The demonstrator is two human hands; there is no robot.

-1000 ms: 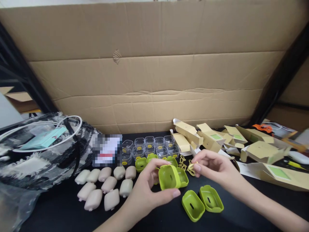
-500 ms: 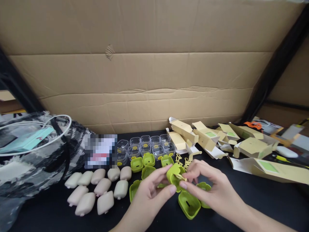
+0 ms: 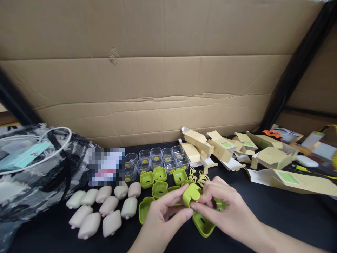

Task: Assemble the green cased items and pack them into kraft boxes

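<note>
My left hand [image 3: 168, 214] is closed, its thumb and fingers gripping a small lime-green case [image 3: 191, 193] with a scalloped flap, raised above the table. On the other side my right hand [image 3: 226, 207] pinches close against the case edge. A thin pale yellow loop is in that pinch, mostly covered by the fingers and the case. Below and around both hands lie several more green cases [image 3: 159, 189], open side up, with slots in their bottoms; some are partly hidden by the hands. Just behind the hands are several pale yellow loops [image 3: 202, 178].
Several clear plastic cups [image 3: 156, 161] with yellow stickers stand in rows at the back. Rounded cream and pinkish pieces [image 3: 89, 225] lie at left, beside a patterned bag [image 3: 39, 182]. Opened cardboard boxes [image 3: 198, 140] spread along the back right. A cardboard wall [image 3: 158, 77] rises behind.
The held green case has turned, so its outer side and flap now face up and the loop is mostly out of sight. The view has shifted slightly.
</note>
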